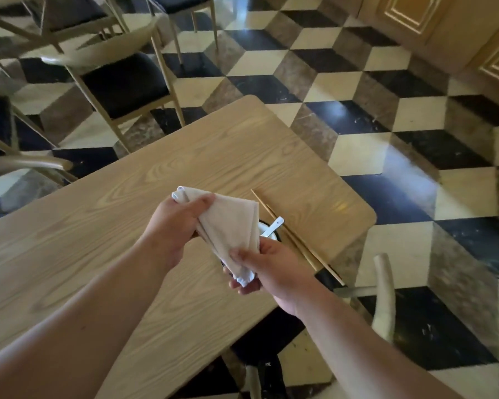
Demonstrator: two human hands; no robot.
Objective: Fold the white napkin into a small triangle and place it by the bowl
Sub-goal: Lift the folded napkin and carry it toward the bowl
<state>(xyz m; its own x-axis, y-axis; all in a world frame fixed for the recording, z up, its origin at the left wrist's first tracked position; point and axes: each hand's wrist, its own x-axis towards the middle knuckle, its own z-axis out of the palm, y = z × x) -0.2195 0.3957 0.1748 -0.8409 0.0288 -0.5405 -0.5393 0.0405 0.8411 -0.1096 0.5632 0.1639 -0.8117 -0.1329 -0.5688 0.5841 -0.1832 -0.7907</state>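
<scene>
I hold the white napkin (231,226), folded into a rough triangle, in the air above the wooden table (127,197). My left hand (176,226) pinches its upper left corner and edge. Its lower tip sits in my right hand (274,272), under the thumb. The bowl (267,230) is mostly hidden behind the napkin and my right hand; only a bit of its white rim shows. A white spoon (272,226) leans out of it.
A pair of wooden chopsticks (294,240) lies to the right of the bowl, near the table's right edge. Chairs with dark seats (124,82) stand at the far left, and a chair back (383,295) is close at the right. The floor is checkered tile.
</scene>
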